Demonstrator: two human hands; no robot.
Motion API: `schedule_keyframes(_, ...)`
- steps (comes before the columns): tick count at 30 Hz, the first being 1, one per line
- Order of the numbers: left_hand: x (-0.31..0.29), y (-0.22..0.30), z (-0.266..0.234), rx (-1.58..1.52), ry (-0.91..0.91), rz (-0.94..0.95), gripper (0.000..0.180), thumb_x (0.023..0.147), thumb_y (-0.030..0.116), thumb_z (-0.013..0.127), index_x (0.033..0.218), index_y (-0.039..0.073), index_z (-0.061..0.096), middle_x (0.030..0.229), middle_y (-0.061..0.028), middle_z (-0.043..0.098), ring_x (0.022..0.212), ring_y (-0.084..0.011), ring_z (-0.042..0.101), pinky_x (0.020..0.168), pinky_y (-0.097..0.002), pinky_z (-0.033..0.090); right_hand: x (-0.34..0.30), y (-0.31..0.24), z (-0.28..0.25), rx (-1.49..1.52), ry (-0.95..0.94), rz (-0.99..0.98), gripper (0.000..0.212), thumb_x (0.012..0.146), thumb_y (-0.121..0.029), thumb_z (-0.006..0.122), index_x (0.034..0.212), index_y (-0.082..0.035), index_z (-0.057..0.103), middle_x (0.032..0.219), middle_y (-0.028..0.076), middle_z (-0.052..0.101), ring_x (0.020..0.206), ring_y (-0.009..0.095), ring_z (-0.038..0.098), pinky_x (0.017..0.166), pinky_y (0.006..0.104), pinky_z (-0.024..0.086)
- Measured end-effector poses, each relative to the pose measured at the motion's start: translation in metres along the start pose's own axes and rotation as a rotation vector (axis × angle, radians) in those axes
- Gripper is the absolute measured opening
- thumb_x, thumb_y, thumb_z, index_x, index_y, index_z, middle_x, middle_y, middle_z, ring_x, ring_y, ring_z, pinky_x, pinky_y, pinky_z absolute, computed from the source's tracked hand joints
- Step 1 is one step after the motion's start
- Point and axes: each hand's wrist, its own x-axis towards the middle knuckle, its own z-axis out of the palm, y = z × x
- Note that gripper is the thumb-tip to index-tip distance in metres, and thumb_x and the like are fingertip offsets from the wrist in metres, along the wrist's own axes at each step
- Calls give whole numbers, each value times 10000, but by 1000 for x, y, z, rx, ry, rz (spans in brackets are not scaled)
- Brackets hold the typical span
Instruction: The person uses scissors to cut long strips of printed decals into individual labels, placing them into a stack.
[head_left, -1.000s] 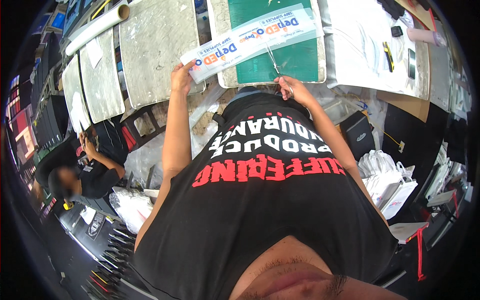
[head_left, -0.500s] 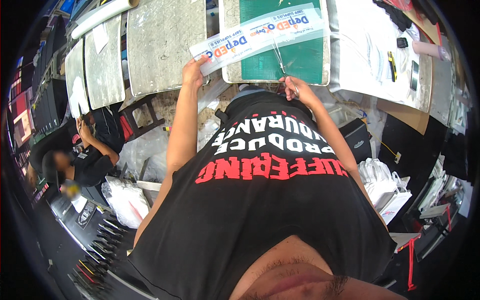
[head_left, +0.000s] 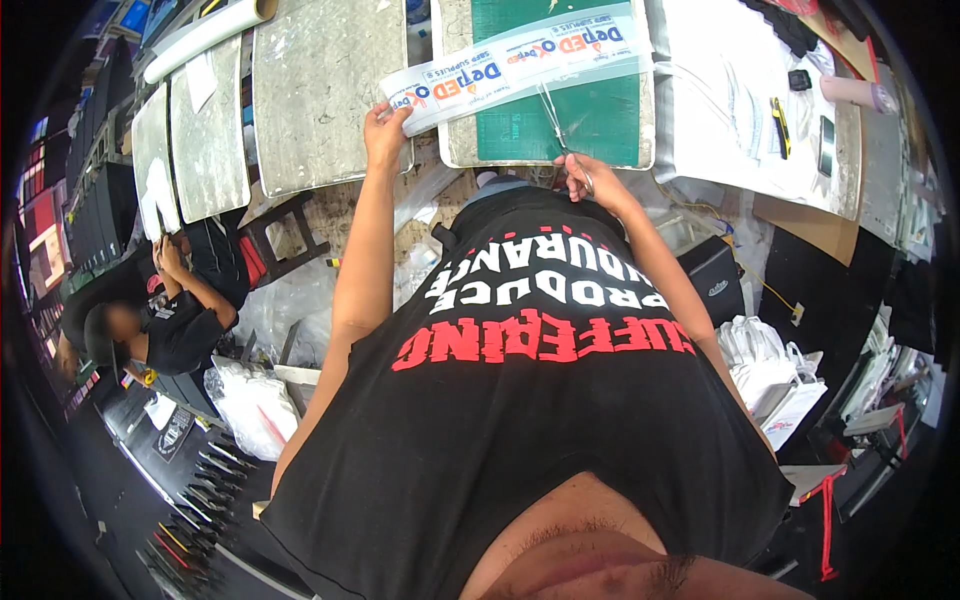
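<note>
A long strip of printed film (head_left: 470, 80) with blue and orange lettering stretches at a slant from the left board onto the green cutting mat (head_left: 590, 125). My left hand (head_left: 386, 135) pinches its left end. In my right hand (head_left: 592, 180) is a pair of scissors (head_left: 557, 125), their handle loops around my fingers. The blades point away from me, parted a little, and their tips reach the lower edge of the strip near its middle. The strip's right part lies over the mat.
Worn grey boards (head_left: 330, 90) stand left of the mat. To the right, white cloth (head_left: 710, 110) carries a yellow-and-black cutter (head_left: 779, 130) and a phone (head_left: 827, 147). A roll (head_left: 205, 38) lies far left. Another person (head_left: 165, 310) works at the left, beside plastic-wrapped stacks (head_left: 250, 405).
The strip has shifted slightly left with my left hand. The scissors have stayed near the strip's lower edge, still in my right hand.
</note>
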Motion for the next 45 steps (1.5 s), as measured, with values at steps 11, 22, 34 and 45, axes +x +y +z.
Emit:
schedule_keyframes(11,10,-10,-7,-88,109,36,401,723,-132,743,1009,-17,485,996,-164,658,877,-191,646,771,-297,532,1,-5,-1,20,-22,20,635,922,-607,525,1167,-25,588,688,-8,531,594,92,547,560,228,452)
schedule_keyframes(22,35,-23,-11,-33,-19,227,429,708,-141,755,960,29,453,904,-101,626,814,-154,608,772,-265,518,5,-1,5,4,28,-11,641,898,-610,567,1139,-17,596,654,-10,552,561,89,563,530,227,454)
schedule_keyframes(34,25,-9,-6,63,-60,210,222,783,-54,734,1001,-33,697,1000,-87,675,867,-135,611,779,-239,484,5,2,6,6,34,-24,621,901,-623,552,1052,-22,597,654,-8,544,572,89,559,545,229,456)
schedule_keyframes(45,31,-16,-7,39,-68,264,303,712,-85,777,989,-9,681,996,-85,677,887,-138,608,807,-269,492,7,2,10,29,21,-8,629,907,-615,549,1090,-15,588,664,-4,543,582,94,559,555,233,459)
